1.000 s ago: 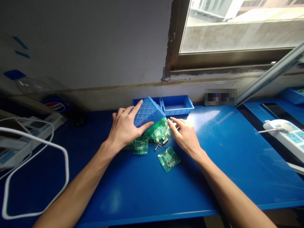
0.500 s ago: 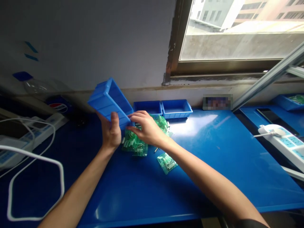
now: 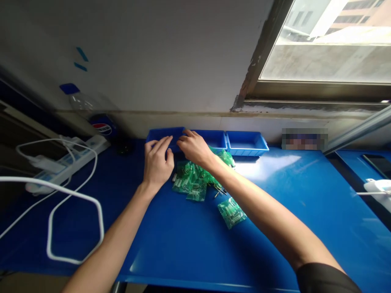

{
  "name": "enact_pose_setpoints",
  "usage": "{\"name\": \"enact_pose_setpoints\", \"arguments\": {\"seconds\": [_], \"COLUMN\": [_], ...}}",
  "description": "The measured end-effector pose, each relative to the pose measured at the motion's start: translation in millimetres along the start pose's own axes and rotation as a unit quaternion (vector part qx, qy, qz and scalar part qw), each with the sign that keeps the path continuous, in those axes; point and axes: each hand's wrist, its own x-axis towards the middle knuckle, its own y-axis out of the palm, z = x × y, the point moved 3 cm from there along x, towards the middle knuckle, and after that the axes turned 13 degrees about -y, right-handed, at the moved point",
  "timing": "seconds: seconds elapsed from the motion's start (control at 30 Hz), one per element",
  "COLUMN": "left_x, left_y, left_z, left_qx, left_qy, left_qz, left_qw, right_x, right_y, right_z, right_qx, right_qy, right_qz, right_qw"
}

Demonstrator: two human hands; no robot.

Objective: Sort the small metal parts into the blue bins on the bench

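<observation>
The left blue plastic bin (image 3: 166, 132) stands upright against the wall, beside the middle blue bin (image 3: 210, 138). My left hand (image 3: 157, 162) lies over its front side, fingers stretched and thumb apart. Bent fingers of my right hand (image 3: 195, 148) are at that bin's right end and seem to grip its rim; the fingertips are partly hidden. Below my right hand is a pile of green plastic bags (image 3: 191, 181) with small metal parts in them. Several loose pin-like parts (image 3: 219, 190) lie beside the pile. A separate green bag (image 3: 232, 212) lies nearer to me.
The right blue bin (image 3: 247, 142) ends the row along the wall. At left are a cola bottle (image 3: 104, 126), a power strip (image 3: 70, 162) and a looped white cable (image 3: 100, 219). A phone (image 3: 378, 165) and another power strip (image 3: 378, 189) lie at right.
The blue bin, held tilted in the air before, now stands at the left of the row. My left hand has let go its grip from below and lies over the front. The view has turned left.
</observation>
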Motion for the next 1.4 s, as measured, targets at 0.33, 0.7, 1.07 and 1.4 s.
{"name": "enact_pose_setpoints", "arguments": {"seconds": [0.33,0.7,1.07,1.4], "left_x": [4,-21,-38,-54], "left_y": [22.9,24.9,37.1,36.4], "left_z": [11,-44,-64,-65], "left_qx": [-0.013,0.014,0.012,-0.116], "left_qy": [0.014,0.091,0.057,0.140], "left_qz": [0.100,0.077,0.067,0.118], "left_qw": [0.995,0.993,0.996,0.976], "right_x": [-68,-167,-191,-195], "right_y": [-36,-44,-29,-35], "right_z": [2,1,16,14], "right_qx": [0.056,0.101,0.122,0.088], "right_qy": [0.126,0.269,0.265,0.265], "right_qz": [-0.152,-0.272,-0.302,-0.320], "right_qw": [0.979,0.919,0.907,0.905]}}
